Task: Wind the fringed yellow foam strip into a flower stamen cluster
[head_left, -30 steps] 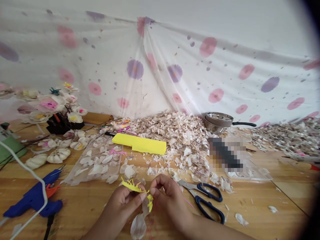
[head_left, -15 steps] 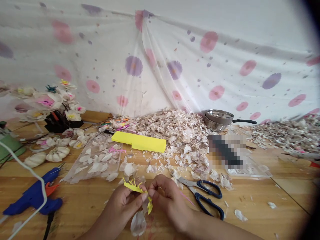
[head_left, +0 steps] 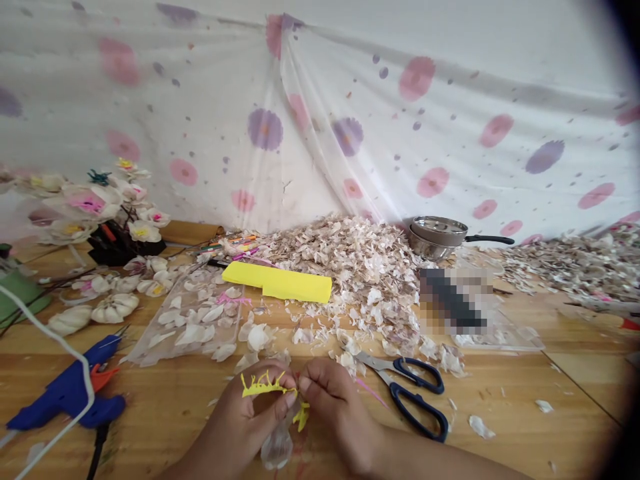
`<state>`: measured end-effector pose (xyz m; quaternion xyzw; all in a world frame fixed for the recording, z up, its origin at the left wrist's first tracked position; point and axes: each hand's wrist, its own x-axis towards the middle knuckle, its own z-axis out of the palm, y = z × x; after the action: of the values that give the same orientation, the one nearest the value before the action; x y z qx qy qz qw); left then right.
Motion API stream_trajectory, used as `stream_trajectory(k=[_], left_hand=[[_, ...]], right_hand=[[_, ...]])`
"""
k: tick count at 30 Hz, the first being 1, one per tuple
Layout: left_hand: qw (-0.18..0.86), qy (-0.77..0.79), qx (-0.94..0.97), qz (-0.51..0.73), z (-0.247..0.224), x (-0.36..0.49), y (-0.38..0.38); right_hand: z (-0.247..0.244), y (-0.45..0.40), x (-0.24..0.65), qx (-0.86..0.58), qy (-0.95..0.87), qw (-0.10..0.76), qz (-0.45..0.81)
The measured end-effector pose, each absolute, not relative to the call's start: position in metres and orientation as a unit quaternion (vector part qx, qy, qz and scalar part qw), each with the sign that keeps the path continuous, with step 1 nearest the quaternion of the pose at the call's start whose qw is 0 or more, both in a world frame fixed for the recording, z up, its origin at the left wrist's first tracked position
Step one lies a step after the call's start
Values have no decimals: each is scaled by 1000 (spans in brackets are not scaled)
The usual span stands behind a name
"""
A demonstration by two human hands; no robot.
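Near the table's front edge, my left hand (head_left: 257, 413) pinches a fringed yellow paper strip (head_left: 263, 385) between thumb and fingers. My right hand (head_left: 333, 407) is closed at the other side, its fingertips meeting the left ones at the strip; what exactly they grip is hidden. A short yellow end (head_left: 301, 417) hangs below the fingers. Under my left thumb a pale translucent petal (head_left: 277, 445) shows. Blue-handled scissors (head_left: 410, 387) lie partly open to the right of my right hand. Beyond my hands rests a folded yellow sheet (head_left: 277, 281).
A large heap of dry garlic-skin-like flakes (head_left: 350, 250) covers the back. At left are a blue glue gun (head_left: 65, 393), a white cord (head_left: 83, 363), garlic bulbs (head_left: 115, 309) and petal flowers (head_left: 100, 200). A metal pan (head_left: 437, 238) and a blurred-out dark object (head_left: 455, 300) stand at right.
My fingers have shifted slightly on the yellow strip. Its fringe now stands more upright, curving above my left hand, and the hanging end has turned a little. The camera view has moved slightly.
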<state>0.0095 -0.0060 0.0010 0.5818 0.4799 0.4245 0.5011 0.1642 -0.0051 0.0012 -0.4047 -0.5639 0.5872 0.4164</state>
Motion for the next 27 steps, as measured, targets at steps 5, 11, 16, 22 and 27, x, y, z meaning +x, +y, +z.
stream_trajectory(k=[5,11,16,22,27], left_hand=[[635,445,491,397,-6,8,-3],[680,448,410,412,1,9,-4],[701,413,391,431,1,10,-5],[666,434,424,433,-4,8,-2],[591,444,506,445,3,10,-5]], right_hand=[[7,-6,172,-421,-644,422,479],[16,-4,178,-338,-773,428,325],[14,1,177,-329,-773,441,317],[9,4,177,-356,-789,419,274],[13,1,179,-381,-792,368,304]])
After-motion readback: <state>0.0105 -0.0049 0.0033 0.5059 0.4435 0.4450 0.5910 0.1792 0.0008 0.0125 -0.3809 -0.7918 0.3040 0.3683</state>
